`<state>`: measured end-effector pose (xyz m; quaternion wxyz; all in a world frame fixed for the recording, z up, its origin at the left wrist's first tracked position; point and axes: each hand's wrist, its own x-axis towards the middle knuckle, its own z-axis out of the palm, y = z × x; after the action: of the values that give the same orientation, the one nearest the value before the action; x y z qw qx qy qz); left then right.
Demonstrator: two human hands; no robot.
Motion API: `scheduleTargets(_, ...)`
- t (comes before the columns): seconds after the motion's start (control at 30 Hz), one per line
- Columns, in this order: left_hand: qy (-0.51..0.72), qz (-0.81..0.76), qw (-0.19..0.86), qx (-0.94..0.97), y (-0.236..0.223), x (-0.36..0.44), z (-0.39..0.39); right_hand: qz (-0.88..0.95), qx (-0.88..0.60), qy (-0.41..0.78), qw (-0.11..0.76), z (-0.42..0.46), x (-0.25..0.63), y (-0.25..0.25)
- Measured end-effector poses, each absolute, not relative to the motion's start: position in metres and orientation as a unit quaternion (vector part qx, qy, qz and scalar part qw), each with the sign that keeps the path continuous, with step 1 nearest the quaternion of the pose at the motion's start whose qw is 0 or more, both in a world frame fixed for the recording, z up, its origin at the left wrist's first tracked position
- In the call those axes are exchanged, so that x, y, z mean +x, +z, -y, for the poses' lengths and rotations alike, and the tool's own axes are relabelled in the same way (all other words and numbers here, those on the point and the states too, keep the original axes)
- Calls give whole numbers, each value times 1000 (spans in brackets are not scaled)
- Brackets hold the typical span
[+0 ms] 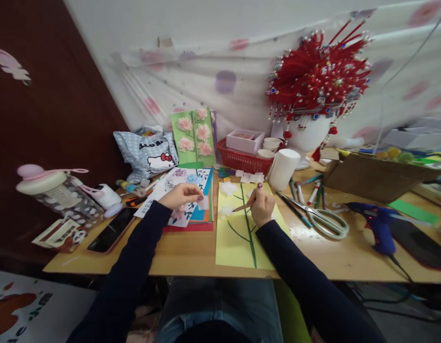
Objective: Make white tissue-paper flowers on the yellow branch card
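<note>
My left hand (pixel 182 195) is closed in a pinch on a small white paper piece (pixel 203 203), above a stack of coloured sheets. My right hand (pixel 262 207) grips a slim brown pencil-like stick (pixel 243 207), its dark tip pointing left. Under that hand lies a yellow sheet (pixel 230 250) with a green branching stem (pixel 248 228) on it. White ruffled paper tufts (pixel 228 188) sit at the sheet's upper left, and the stick's tip is close to the lower one (pixel 226 211). The right hand covers part of the stem.
Small white paper squares (pixel 251 177) lie behind the sheet. Scissors (pixel 327 224), pens and a blue glue gun (pixel 379 226) are to the right. A white roll (pixel 284 169), red basket (pixel 245 159) and flower picture (pixel 193 136) stand behind. A phone (pixel 113 230) and bottle (pixel 59 195) are left.
</note>
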<state>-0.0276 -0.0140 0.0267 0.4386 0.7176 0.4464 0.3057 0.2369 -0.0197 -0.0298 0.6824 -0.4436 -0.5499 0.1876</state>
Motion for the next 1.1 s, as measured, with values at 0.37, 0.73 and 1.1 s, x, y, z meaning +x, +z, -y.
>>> scheduleTargets(0.37,205,-359,545,729,0,20,29,603,-435,191,641,25,231,-26)
scheduleTargets(0.73,224,-454,393,768,-8,47,27,560,-476,185,652,25,232,-21)
scheduleTargets(1.1,209,-451,271,824,-12,58,17,597,-440,177,646,33,234,-20)
